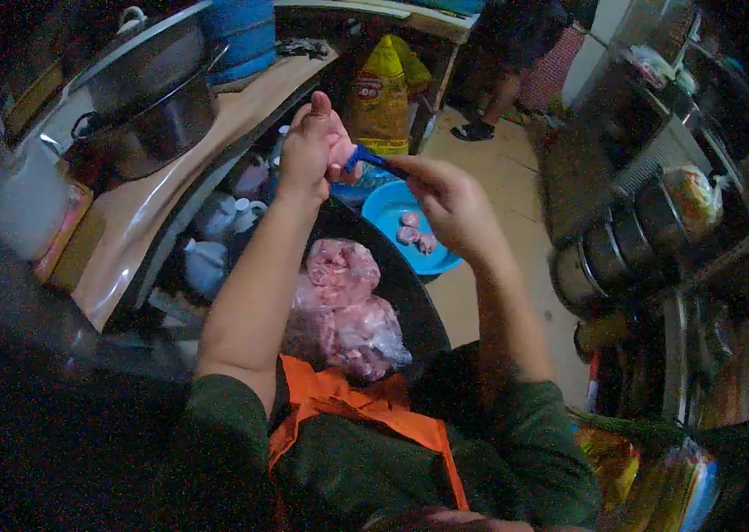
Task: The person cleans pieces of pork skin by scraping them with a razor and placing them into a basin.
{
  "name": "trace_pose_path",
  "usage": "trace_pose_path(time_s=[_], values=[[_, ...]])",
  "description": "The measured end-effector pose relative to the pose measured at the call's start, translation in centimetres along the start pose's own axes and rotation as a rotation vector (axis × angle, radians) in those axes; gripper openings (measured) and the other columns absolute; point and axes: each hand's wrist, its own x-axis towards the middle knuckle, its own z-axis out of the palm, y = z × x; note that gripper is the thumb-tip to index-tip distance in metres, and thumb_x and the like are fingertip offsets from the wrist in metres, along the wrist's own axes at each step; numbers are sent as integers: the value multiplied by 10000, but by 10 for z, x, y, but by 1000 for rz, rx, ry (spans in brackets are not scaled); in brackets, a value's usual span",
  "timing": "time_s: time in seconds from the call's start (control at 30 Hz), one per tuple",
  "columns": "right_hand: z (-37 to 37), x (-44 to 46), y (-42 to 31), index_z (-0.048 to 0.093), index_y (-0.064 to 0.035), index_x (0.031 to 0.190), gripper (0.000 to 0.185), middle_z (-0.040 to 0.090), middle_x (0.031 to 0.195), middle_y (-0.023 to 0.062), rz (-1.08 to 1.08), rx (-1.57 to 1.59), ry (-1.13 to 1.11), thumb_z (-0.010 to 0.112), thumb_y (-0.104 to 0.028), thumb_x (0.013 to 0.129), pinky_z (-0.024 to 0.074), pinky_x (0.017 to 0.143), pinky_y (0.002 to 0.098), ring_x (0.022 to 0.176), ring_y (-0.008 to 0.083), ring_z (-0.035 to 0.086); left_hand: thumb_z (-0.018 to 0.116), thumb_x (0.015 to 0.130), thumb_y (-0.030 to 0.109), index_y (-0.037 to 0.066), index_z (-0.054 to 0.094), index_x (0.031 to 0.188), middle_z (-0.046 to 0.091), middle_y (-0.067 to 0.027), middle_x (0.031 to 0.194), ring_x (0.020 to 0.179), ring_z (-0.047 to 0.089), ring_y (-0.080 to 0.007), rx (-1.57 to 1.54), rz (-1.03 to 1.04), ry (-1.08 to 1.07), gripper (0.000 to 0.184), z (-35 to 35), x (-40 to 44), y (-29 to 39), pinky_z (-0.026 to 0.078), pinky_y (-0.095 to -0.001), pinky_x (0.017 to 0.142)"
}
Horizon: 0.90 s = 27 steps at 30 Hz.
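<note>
My left hand [305, 151] is raised, its thumb up and its fingers closed round a pale pink lump [339, 149] that looks like raw meat. A dark blue narrow strip-like thing [362, 158] touches this lump and runs across to my right hand [447, 202], which pinches its other end. Whether the strip is a tie or a tool, I cannot tell. Below my hands, clear plastic bags of raw pink meat [345, 297] rest on a dark surface. A light blue basin [383, 206] beyond my right hand holds several small lumps of meat [408, 234].
Large metal pots [171, 111] and a blue container [241, 40] stand on the left counter. White jugs [206, 266] lie below it. A yellow sack [381, 97] is ahead; another person [507, 53] stands beyond. Several pots [609, 253] line a rack at right.
</note>
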Motion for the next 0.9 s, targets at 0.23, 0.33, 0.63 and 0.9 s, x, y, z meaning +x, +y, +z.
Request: trace_pose_path(time_s=[0.23, 0.33, 0.63, 0.9], values=[[13, 6, -5, 540, -59, 1084, 284, 589, 960, 139, -64, -14, 242, 465, -29, 812, 426, 780, 284, 896, 204, 564, 508, 744, 580, 78, 471, 846, 458, -36, 687, 446, 455, -101, -198, -168, -156, 514, 10, -7, -9, 309, -200, 331], [-4, -3, -4, 544, -59, 1076, 283, 594, 937, 140, 3, -23, 68, 469, -32, 804, 433, 766, 290, 872, 227, 573, 503, 738, 593, 86, 482, 889, 469, -45, 736, 453, 448, -85, -154, -138, 24, 529, 3, -2, -7, 287, -198, 318], [9, -3, -9, 549, -94, 1074, 290, 573, 840, 132, -72, -114, 158, 485, -36, 797, 444, 701, 323, 775, 255, 560, 603, 753, 434, 127, 399, 690, 383, 26, 511, 366, 367, -77, -71, 59, 51, 374, 15, -9, -2, 270, -211, 302], [9, -3, -7, 553, -125, 1061, 273, 526, 754, 122, -64, -194, 294, 495, -85, 797, 432, 652, 355, 729, 287, 535, 653, 724, 378, 132, 372, 662, 343, 27, 482, 336, 326, -78, -250, -25, 78, 378, 15, -17, 15, 227, -212, 282]])
